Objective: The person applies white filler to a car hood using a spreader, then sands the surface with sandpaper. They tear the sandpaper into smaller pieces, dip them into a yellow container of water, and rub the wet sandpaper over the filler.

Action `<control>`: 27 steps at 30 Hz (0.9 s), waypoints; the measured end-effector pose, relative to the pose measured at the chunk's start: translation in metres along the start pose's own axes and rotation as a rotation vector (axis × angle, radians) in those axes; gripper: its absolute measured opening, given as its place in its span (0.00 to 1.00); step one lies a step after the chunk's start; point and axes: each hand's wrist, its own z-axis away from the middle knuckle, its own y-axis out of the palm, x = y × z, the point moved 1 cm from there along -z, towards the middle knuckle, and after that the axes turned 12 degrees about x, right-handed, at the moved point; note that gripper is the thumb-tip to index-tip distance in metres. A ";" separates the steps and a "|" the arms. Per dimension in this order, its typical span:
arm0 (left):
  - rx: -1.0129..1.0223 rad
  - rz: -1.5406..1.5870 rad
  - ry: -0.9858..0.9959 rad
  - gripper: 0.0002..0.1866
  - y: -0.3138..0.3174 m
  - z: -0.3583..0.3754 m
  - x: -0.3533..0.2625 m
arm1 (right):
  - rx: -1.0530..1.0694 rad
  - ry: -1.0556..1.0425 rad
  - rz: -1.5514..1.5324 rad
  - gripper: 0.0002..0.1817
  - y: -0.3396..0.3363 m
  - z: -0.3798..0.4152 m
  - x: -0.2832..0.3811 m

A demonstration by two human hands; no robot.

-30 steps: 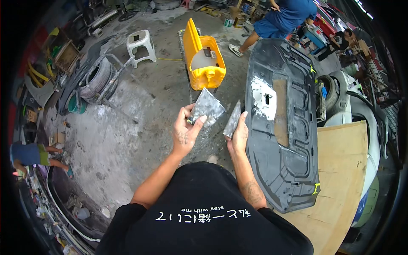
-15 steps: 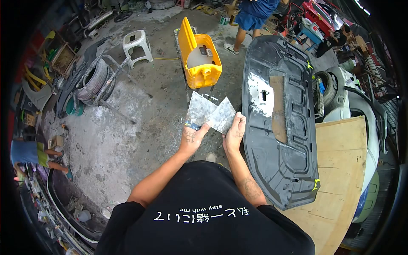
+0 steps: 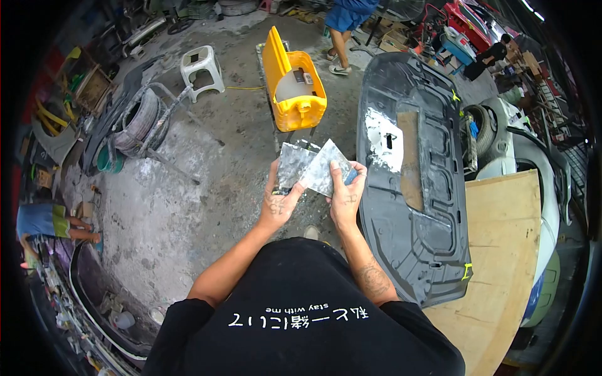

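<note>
My left hand (image 3: 278,203) grips a grey, smeared flat plate (image 3: 293,164) by its lower edge, thumb on the face. My right hand (image 3: 347,193) is closed on a second flat plate (image 3: 323,173), its fingers pressed on the right edge. The right plate overlaps the right side of the left one. Both plates are held above the concrete floor, left of a dark panel (image 3: 442,169) that has a white patch (image 3: 384,141) around a small slot.
Ahead stands a yellow open container (image 3: 300,113) with small items on top. A white stool (image 3: 202,70) and tyres (image 3: 142,119) are at the left. A plywood sheet (image 3: 501,238) lies right. One person (image 3: 342,31) is ahead, another (image 3: 44,220) far left.
My right fingers have shifted onto the right plate's face and edge, and the plates overlap more. The person ahead has moved left.
</note>
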 end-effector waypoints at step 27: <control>0.164 -0.169 0.027 0.33 -0.039 -0.001 -0.020 | 0.184 -0.015 0.253 0.22 0.016 -0.004 0.020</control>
